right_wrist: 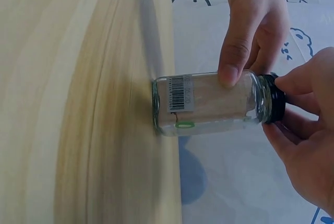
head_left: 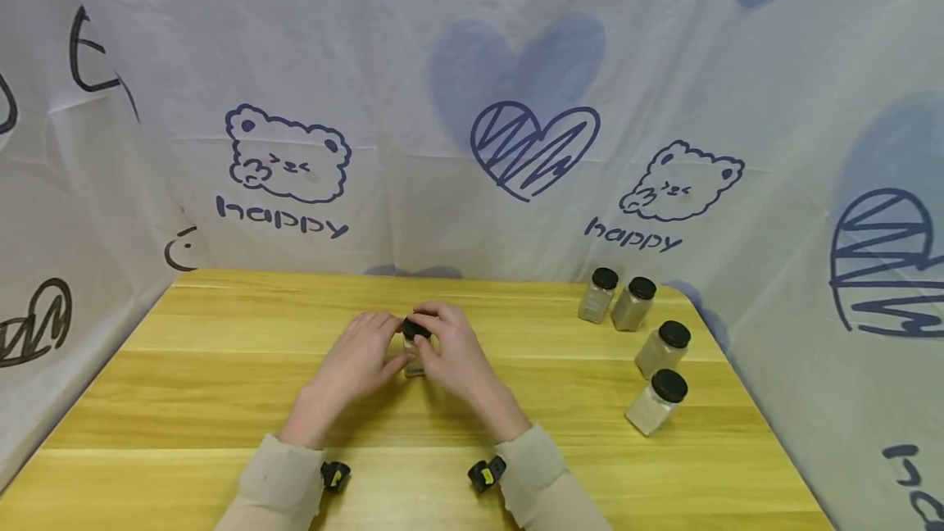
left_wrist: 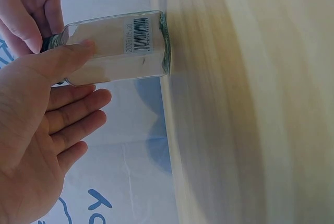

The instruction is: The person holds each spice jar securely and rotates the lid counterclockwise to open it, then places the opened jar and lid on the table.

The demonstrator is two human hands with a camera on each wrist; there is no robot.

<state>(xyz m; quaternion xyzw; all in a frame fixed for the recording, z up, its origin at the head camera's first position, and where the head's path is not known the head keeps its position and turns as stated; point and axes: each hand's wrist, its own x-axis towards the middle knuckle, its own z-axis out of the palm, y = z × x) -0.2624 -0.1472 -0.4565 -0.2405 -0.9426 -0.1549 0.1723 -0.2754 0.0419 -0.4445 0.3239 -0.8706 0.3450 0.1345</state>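
A square glass spice jar [head_left: 415, 369] with pale powder in it stands on the table in front of me, between my two hands. My left hand [head_left: 360, 356] holds the jar's body near its shoulder, the thumb lying along the glass. Around the black lid [right_wrist: 275, 99], the fingers and thumb of my right hand [head_left: 452, 349] grip from above. The lid sits on the jar's neck. Low on the glass, a white barcode label [left_wrist: 139, 35] shows in the left wrist view, and a small green mark [right_wrist: 185, 124] in the right wrist view.
On the right of the wooden table [head_left: 184, 400] stand several similar black-lidded jars: two at the back [head_left: 597, 296], one nearer [head_left: 662, 349] and another in front [head_left: 655, 404]. A printed white cloth [head_left: 413, 211] hangs behind the table and along its sides.
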